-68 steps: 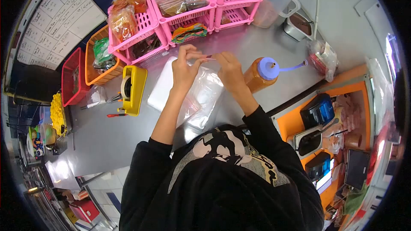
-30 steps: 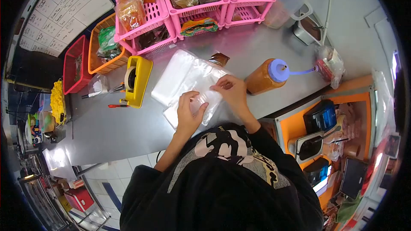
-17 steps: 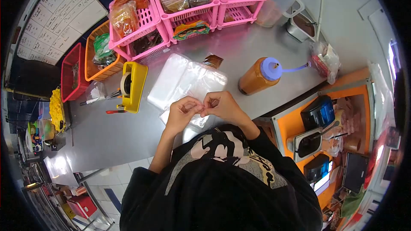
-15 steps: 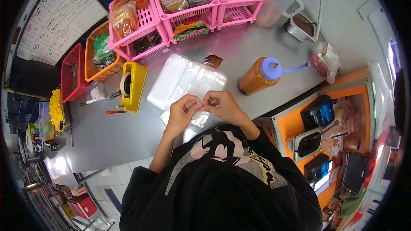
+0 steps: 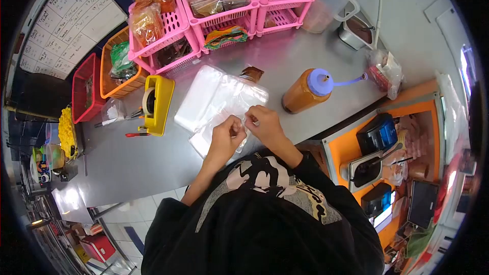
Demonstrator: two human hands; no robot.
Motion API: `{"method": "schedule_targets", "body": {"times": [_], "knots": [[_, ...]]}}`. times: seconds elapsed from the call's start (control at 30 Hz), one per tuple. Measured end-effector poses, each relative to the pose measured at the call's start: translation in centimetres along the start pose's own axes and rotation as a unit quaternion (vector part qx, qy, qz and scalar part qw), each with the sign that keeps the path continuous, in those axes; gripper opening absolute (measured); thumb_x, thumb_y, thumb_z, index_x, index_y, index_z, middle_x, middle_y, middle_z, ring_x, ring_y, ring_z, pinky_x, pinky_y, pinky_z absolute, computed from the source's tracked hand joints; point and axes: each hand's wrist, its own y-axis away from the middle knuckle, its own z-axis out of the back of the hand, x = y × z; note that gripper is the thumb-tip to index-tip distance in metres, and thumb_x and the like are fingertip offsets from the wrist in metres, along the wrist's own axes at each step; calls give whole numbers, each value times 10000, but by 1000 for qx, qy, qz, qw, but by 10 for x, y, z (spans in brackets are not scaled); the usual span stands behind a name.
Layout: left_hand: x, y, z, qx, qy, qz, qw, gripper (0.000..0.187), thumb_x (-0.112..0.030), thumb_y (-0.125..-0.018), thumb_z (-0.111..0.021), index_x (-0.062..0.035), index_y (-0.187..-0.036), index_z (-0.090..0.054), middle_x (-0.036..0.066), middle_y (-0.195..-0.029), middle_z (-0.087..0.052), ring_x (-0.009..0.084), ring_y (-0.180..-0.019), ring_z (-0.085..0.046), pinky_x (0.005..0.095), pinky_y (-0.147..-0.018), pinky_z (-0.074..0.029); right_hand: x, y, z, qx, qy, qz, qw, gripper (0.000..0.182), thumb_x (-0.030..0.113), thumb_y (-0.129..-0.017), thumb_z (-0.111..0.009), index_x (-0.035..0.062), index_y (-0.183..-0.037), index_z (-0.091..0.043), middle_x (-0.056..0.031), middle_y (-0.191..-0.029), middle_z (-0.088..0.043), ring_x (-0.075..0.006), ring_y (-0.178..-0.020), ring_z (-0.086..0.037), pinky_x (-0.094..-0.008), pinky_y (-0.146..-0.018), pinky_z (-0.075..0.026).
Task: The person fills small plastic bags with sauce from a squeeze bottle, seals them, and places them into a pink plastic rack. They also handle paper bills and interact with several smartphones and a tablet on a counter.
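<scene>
Stacks of clear plastic bags (image 5: 199,91) lie flat on the steel counter in front of me. Over their near edge, my left hand (image 5: 226,136) is closed in a pinch on a thin clear plastic bag (image 5: 241,146). Just to its right, my right hand (image 5: 264,124) pinches the same film with thumb and forefinger; its exact edges are hard to see. A small brown packet (image 5: 252,74) sits at the far edge of the bags. Right of my hands, a squeeze bottle (image 5: 304,94) of orange-brown sauce with a purple cap appears tilted.
A yellow tape dispenser (image 5: 160,106) and a red pen (image 5: 137,134) are on the left. Orange (image 5: 124,85) and red (image 5: 87,89) baskets stand beyond them. Pink racks (image 5: 224,18) with packets line the back. A clear jug (image 5: 323,7) and metal pan (image 5: 355,33) are back right.
My hands have moved slightly apart from their touching pinch. The left shifted a little down and the right a little to the right. Things on the counter stay put.
</scene>
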Motion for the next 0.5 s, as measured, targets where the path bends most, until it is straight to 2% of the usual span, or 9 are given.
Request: {"method": "schedule_targets", "body": {"times": [0.1, 0.17, 0.23, 0.27, 0.33, 0.4, 0.43, 0.47, 0.5], "knots": [[12, -3, -9, -87, 82, -7, 993, 123, 25, -828, -564, 31, -891, -459, 78, -697, -564, 103, -627, -590, 260, -564, -486, 15, 0, 6, 39, -91, -51, 994, 108, 33, -732, -620, 22, -800, -538, -127, -826, -556, -274, -666, -610, -359, -586, -486], [-3, -3, 0, -92, 4, 16, 996, 150, 20, -806, -569, 17, -902, -453, 102, -668, -554, 148, -596, -580, 283, -545, -467, 17, 2, 8, 79, -152, -99, 980, 114, 17, -725, -616, 26, -806, -536, -122, -884, -557, -279, -677, -614, -363, -587, -486], [-9, -6, 4, -98, -73, 37, 992, 180, 15, -785, -574, 4, -914, -448, 127, -639, -545, 192, -564, -570, 305, -526, -448, 11, 3, 6, -5, 10, -18, 1000, 163, -74, -682, -620, 38, -798, -598, -101, -894, -591, -230, -642, -632, -309, -564, -503], [-8, -8, 4, -95, -113, 27, 989, 207, 6, -783, -574, 0, -937, -435, 116, -620, -539, 202, -545, -560, 316, -519, -444, 11, 4, 4, -6, 11, -18, 1000, 163, -74, -682, -620, 38, -798, -598, -101, -894, -591, -230, -642, -632, -309, -564, -503], [-12, -11, 7, -90, -153, 16, 984, 234, -2, -782, -574, -3, -960, -423, 106, -601, -532, 212, -526, -551, 327, -512, -440, 12, 6, 0, 12, 113, 75, 991, 192, -107, -680, -599, 31, -811, -628, -99, -896, -596, -230, -632, -630, -285, -553, -493], [-24, -16, 15, -41, 4, 10, 999, 313, -72, -791, -631, 4, -1026, -439, 125, -699, -567, 261, -609, -577, 340, -576, -470, 4, 3, 5, 15, 50, 46, 998, 198, -91, -678, -612, 28, -831, -651, -104, -884, -598, -243, -646, -631, -299, -573, -504], [-20, -20, 17, -40, 4, 10, 999, 313, -72, -791, -631, 4, -1026, -439, 125, -699, -567, 261, -609, -577, 340, -576, -470, 1, 4, 8, 20, -15, 15, 1000, 209, -75, -675, -625, 25, -852, -674, -108, -873, -599, -256, -660, -633, -313, -594, -516], [-11, -25, 17, -72, -27, -93, 993, 376, -94, -792, -655, 2, -1083, -437, 132, -767, -575, 261, -666, -584, 332, -614, -479, -2, 5, 9, 20, -14, 15, 1000, 209, -75, -675, -625, 25, -852, -674, -108, -873, -599, -256, -660, -633, -313, -594, -516], [-5, -28, 19, -103, -58, -195, 974, 440, -117, -793, -680, 0, -1140, -436, 140, -836, -582, 261, -722, -591, 324, -653, -487, -6, 7, 11, 7, -67, -15, 998, 173, -70, -692, -650, 5, -846, -674, -96, -880, -613, -198, -646, -624, -286, -565, -498]]}}
